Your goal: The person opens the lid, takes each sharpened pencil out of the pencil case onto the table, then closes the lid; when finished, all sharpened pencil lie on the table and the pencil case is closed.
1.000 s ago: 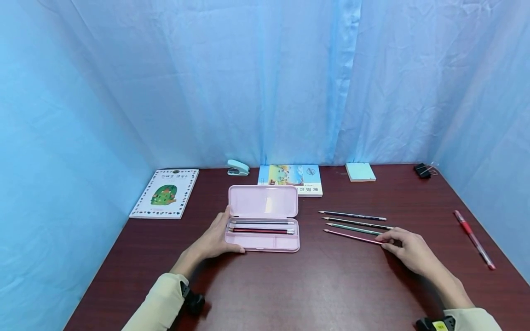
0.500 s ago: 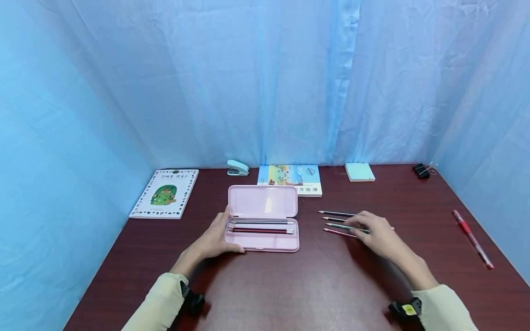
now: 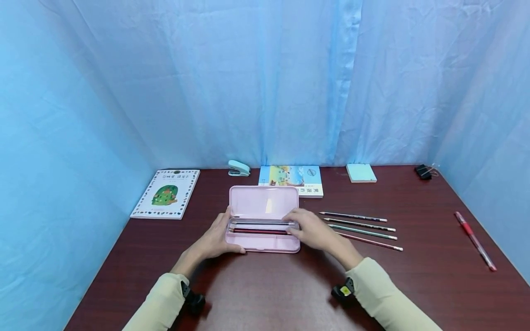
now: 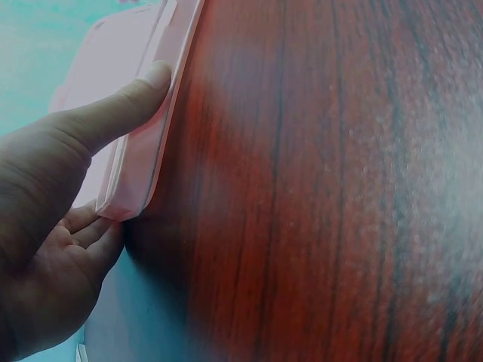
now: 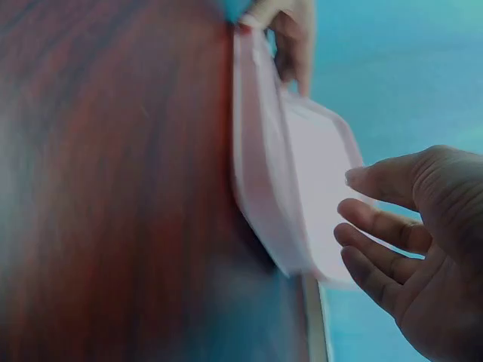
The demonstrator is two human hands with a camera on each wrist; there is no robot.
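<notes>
A pink pencil case lies with its lid raised in the middle of the table, a dark pencil and a red pencil inside its tray. My left hand grips the case's left end, thumb along the front wall and fingers at the side. Over the right end hovers my right hand, covering the pencils' eraser ends in the head view. The right wrist view shows its fingers apart, loosely bent, with nothing between them. Right of the case, several pencils, among them a green pencil, lie side by side.
Behind the case are a picture book, a mint stapler and a sticky-note pad. A white booklet lies at the left. Toward the right are a black binder clip and a red pen. Blue curtains enclose the table.
My right hand has swept left from the row of pencils to the right end of the case. The left hand keeps its hold, and the pencils in the row have stayed in place.
</notes>
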